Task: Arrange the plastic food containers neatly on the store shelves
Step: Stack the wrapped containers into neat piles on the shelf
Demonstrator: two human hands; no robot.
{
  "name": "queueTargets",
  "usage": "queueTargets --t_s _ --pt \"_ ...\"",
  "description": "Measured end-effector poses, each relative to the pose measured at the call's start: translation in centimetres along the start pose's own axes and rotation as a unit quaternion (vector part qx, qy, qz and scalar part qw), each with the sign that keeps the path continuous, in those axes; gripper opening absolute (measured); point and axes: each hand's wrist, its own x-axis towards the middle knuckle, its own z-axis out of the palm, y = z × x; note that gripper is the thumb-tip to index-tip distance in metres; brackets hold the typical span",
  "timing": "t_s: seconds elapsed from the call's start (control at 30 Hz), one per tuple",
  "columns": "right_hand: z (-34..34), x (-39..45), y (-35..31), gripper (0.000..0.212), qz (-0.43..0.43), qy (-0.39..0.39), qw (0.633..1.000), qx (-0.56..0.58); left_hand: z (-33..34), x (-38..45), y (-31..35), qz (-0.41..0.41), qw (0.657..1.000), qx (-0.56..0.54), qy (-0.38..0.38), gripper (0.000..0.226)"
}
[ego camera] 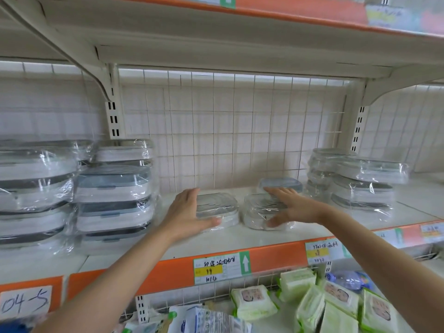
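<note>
1. Head view, looking into a store shelf [240, 239]. Two small wrapped containers sit mid-shelf, just beside each other, with a third small one behind the right-hand one.
2. Left hand [186, 216] is spread, fingers straight, palm against the left side of the left container [219, 209], thumb along its front edge. More a push than a grab.
3. Right hand [286, 209] is also flat-fingered, laid over the top of the right container [258, 213], thumb at the front. The back container [280, 183] is just past its fingertips.
4. Tall stacks of larger containers [113, 186] on the left, another stack [360, 181] on the right, gap in the middle.
5. What could go wrong, I reckon: the shrink wrap looks slick, so a flat-palm shove could let one skid or twist crooked. Pushing left too hard could bump the tall stack, which already looks a bit uneven.
6. Writing: price tag [222, 267] below has handwritten characters I can't read, "99" on yellow, plus a white up arrow. A second tag [322, 252] is too blurry to read. Bottom left label [25, 302] reads "04" and a squiggle.
</note>
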Motion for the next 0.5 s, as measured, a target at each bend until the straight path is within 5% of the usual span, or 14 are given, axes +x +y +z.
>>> queueTargets --t_s 0.17,0.37,0.5 --pt "-0.1 0.7 0.3 0.09 0.009 0.003 0.999 -0.035 -0.1 0.7 -0.6 -0.054 0.994 -0.095 -0.015 0.109" --pt "-1.2 2.0 -1.9 0.076 -0.053 0.157 0.986 -0.018 -0.6 0.9 -1.3 -0.081 0.987 -0.136 0.001 0.117" --pt "-0.8 3.9 -5.9 0.066 -0.103 0.167 0.98 0.042 -1.5 0.9 -0.8 -0.107 0.967 -0.225 0.06 0.102"
